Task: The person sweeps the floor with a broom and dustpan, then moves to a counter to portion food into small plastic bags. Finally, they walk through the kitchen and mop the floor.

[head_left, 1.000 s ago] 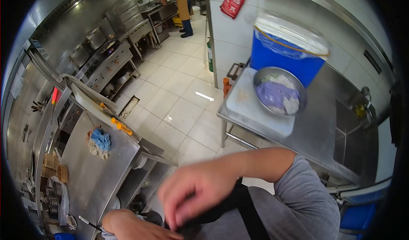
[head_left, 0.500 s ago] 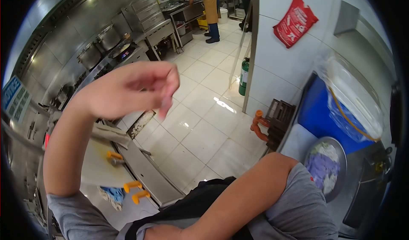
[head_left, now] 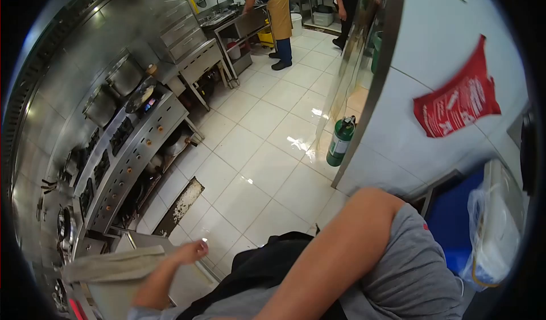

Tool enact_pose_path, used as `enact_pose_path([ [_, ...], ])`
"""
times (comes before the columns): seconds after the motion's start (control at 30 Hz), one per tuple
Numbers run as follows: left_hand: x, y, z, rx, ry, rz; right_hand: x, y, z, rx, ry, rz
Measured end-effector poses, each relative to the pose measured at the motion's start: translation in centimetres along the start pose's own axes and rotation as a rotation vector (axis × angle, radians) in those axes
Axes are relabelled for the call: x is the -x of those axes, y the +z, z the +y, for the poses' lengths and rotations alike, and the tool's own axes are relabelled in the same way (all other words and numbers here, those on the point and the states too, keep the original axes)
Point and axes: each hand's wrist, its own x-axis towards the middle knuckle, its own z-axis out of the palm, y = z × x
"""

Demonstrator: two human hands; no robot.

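My left hand (head_left: 190, 252) is low on the left, beside a folded beige cloth (head_left: 116, 264) that lies over the edge of a steel counter. Its fingers are curled, and whatever they may hold is too small to make out. My right forearm (head_left: 335, 240) crosses my body over a black apron (head_left: 267, 263). The right hand itself is out of frame at the bottom.
A stove (head_left: 136, 161) with pots lines the left. A green cylinder (head_left: 340, 142) stands on the tiled floor by the wall edge. A red packet (head_left: 458, 101) hangs on the wall above a blue container (head_left: 455, 220). A person (head_left: 278, 13) bends at a sink; another stands behind.
My left hand has dropped from mid-view to the lower left. The view has shifted, showing more of the stove, while the bowl at the right has left the frame.
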Motion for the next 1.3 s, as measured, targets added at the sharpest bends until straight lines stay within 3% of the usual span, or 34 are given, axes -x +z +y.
enact_pose_path([
  [0.03, -2.0, 2.1, -2.9, 0.000, -0.062, -0.039, 0.1, -2.0, 1.4, -0.010, -0.015, 0.001],
  [0.17, -11.0, 13.6, -15.7, 0.045, 0.006, -0.320, 0.3, -10.2, 8.3, -0.029, -0.037, 0.016],
  [0.2, -12.3, 13.6, -15.8, 0.063, -0.012, -0.379, 0.3, -12.5, 10.7, -0.035, -0.034, 0.027],
  [0.37, -30.9, -1.3, -12.9, -0.068, 0.087, -0.504, 1.5, -27.5, 22.0, -0.011, 0.033, 0.077],
  [0.5, -46.1, -17.7, -7.9, -0.459, 0.283, -0.489, 4.3, -37.5, 27.0, 0.010, 0.107, 0.146],
  [0.57, -49.5, -29.4, 0.6, -0.648, 0.314, -0.288, 6.5, -41.9, 28.9, 0.018, 0.145, 0.183],
  [0.7, -59.9, -41.6, 9.0, -0.514, 0.412, -0.216, 13.0, -50.4, 32.9, 0.052, 0.198, 0.259],
  [0.87, -70.2, -47.7, 14.4, -0.426, 0.428, -0.163, 21.3, -60.0, 37.6, 0.055, 0.205, 0.237],
  [0.97, -71.9, -48.6, 16.2, -0.336, 0.433, -0.177, 25.6, -66.6, 40.3, 0.020, 0.154, 0.212],
  [1.03, -80.4, -41.1, 6.0, 0.190, 0.461, -0.296, 28.0, -71.0, 42.1, 0.008, 0.129, 0.192],
  [1.13, -78.8, -44.1, 9.5, -0.055, 0.233, -0.372, 31.3, -77.9, 45.2, -0.006, 0.111, 0.170],
  [1.3, -88.6, -51.4, 13.7, -0.136, 0.225, -0.455, 38.0, -89.5, 51.9, -0.014, 0.136, 0.173],
])
